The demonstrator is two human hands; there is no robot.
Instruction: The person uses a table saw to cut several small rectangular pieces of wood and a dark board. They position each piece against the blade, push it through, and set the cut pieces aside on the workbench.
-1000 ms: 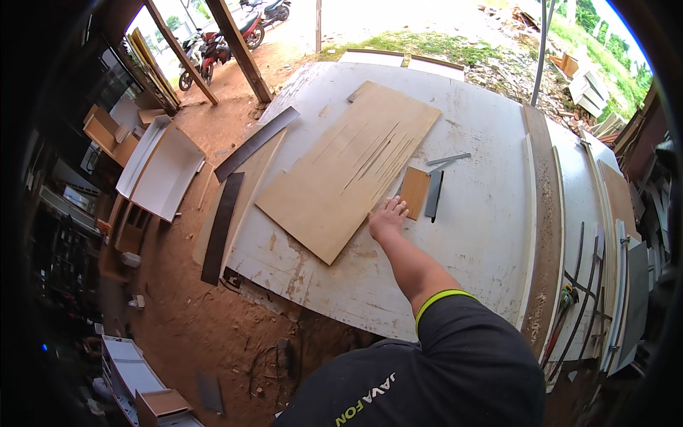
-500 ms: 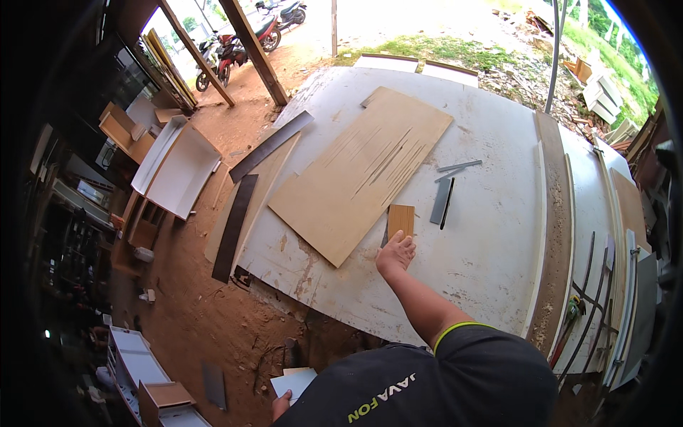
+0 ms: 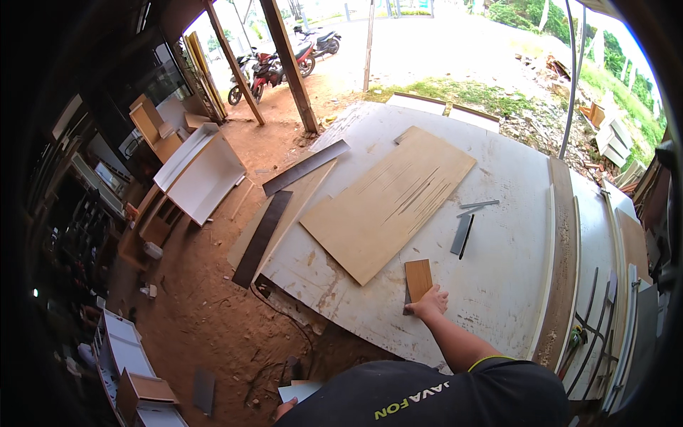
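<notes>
My right hand [image 3: 429,303] reaches over the white tabletop [image 3: 491,285] and grips the near end of a small brown wood-grain board [image 3: 418,275]. The thumb lies at the board's left side and the fingers at its right. A dark grey strip shows along that board's left edge. Low in the picture, my left hand [image 3: 287,406] holds a pale, light-blue flat panel [image 3: 299,391] at its edge; my body hides most of both. Beyond the right hand lies a large light plywood sheet [image 3: 391,203] with long splintered gouges.
Grey strips [image 3: 462,233] lie right of the plywood. Dark brown strips [image 3: 262,238] rest at the table's left edge. A white open cabinet [image 3: 206,174] stands on the dirt floor at left. A long brown plank [image 3: 558,263] runs along the right; motorbikes [image 3: 284,67] are parked outside.
The view has shifted, so the scene sits lower. My right hand has drawn the small wood-grain board toward me, and its thumb now shows at the board's left side.
</notes>
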